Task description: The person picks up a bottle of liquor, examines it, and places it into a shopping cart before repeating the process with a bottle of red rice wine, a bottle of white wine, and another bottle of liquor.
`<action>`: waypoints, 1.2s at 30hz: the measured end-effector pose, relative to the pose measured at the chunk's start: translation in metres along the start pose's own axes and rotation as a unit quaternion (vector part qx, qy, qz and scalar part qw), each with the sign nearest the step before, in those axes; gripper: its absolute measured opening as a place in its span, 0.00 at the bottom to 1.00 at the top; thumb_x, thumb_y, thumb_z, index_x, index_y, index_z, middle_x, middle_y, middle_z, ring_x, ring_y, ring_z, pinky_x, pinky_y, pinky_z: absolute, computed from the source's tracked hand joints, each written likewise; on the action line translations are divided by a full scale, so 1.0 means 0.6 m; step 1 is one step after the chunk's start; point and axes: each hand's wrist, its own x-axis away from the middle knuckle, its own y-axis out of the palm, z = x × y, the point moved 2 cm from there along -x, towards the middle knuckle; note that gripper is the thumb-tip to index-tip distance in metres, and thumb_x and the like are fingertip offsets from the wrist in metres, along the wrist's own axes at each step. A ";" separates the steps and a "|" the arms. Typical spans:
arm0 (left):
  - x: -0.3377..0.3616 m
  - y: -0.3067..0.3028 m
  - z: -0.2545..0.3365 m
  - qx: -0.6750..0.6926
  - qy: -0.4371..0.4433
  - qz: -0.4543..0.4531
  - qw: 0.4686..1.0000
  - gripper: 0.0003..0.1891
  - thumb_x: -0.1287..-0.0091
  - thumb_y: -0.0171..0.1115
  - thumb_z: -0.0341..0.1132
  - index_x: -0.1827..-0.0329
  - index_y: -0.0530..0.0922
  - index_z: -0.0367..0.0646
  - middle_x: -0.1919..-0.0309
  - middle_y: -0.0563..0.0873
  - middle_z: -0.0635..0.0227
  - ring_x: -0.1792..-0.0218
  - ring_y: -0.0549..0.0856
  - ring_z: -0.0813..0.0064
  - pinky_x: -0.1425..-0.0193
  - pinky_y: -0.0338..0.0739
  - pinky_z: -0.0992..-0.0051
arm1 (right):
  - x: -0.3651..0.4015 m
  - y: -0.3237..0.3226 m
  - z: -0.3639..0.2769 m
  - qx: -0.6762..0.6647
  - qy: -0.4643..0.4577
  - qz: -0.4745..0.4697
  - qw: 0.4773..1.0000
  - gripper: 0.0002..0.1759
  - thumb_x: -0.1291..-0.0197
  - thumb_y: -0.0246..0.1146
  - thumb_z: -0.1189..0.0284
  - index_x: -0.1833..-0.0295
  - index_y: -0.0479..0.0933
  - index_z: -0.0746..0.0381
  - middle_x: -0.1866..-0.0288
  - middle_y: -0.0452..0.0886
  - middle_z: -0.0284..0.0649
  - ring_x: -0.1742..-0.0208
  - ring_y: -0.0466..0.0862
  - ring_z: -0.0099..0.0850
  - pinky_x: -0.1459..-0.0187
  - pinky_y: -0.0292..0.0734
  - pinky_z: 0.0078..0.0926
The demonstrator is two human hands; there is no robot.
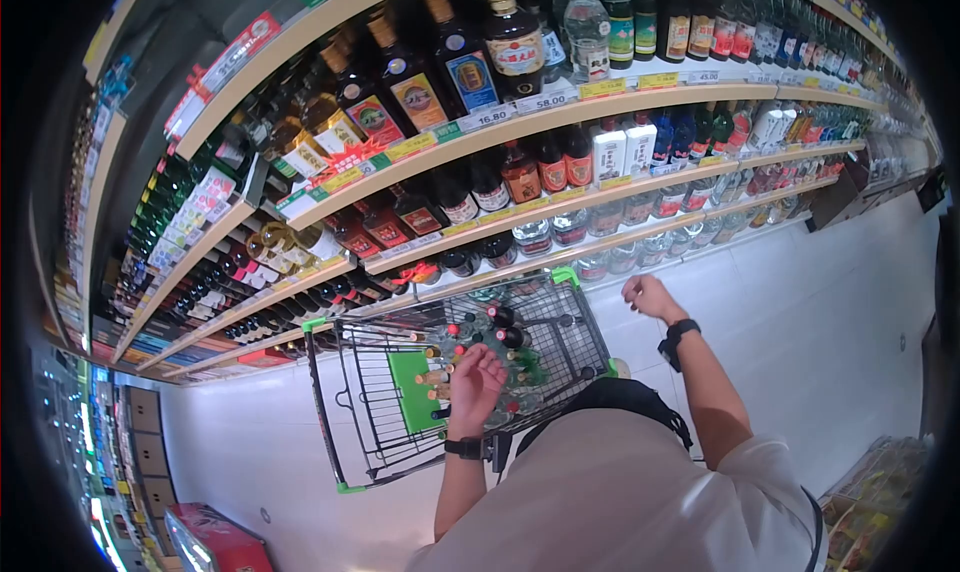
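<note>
Above the shopping cart (565, 312) is my left hand (478, 380), its fingers loosely bent and apart, with nothing in it. Beneath it, several bottles stand together in the cart's wire basket, among them a dark bottle with a pink cap (512, 338) and a green bottle (530, 367). My left hand overlaps some of the bottles in view; no grip on any of them shows. Off the right end of the cart, near the lowest shelf, my right hand (650, 297) hangs in the air with fingers curled in and nothing visible in them. Both wrists wear black bands.
Long store shelves (560, 212) hold rows of liquor bottles, with price tags (550, 101) along their edges. A green panel (408, 392) is on the cart. A red box-shaped unit (215, 537) stands at lower left. Packaged goods (870, 502) sit at lower right on the pale floor (800, 352).
</note>
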 end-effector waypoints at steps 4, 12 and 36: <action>-0.035 0.076 -0.033 -0.017 0.010 0.000 1.000 0.05 0.27 0.56 0.33 0.55 0.78 0.44 0.64 0.83 0.71 0.62 0.83 0.73 0.54 0.78 0.70 | -0.028 -0.096 -0.063 -0.051 -0.031 0.042 0.997 0.07 0.38 0.58 0.77 0.61 0.81 0.67 0.69 0.83 0.37 0.70 0.84 0.25 0.68 0.81 0.25; -0.073 0.133 -0.085 -0.003 0.039 0.006 0.999 0.04 0.29 0.58 0.34 0.56 0.78 0.46 0.61 0.84 0.69 0.63 0.80 0.72 0.54 0.75 0.70 | -0.082 -0.259 -0.206 -0.165 -0.143 0.037 0.975 0.09 0.34 0.57 0.78 0.50 0.78 0.64 0.64 0.85 0.37 0.67 0.84 0.22 0.67 0.79 0.21; -0.050 0.202 -0.197 0.061 0.130 0.067 0.987 0.05 0.28 0.57 0.35 0.57 0.80 0.46 0.67 0.85 0.68 0.66 0.80 0.73 0.57 0.73 0.71 | -0.281 -0.412 -0.642 0.047 -0.426 0.205 0.880 0.39 0.44 0.72 0.56 0.33 0.70 0.68 0.40 0.81 0.53 0.42 0.83 0.43 0.40 0.77 0.37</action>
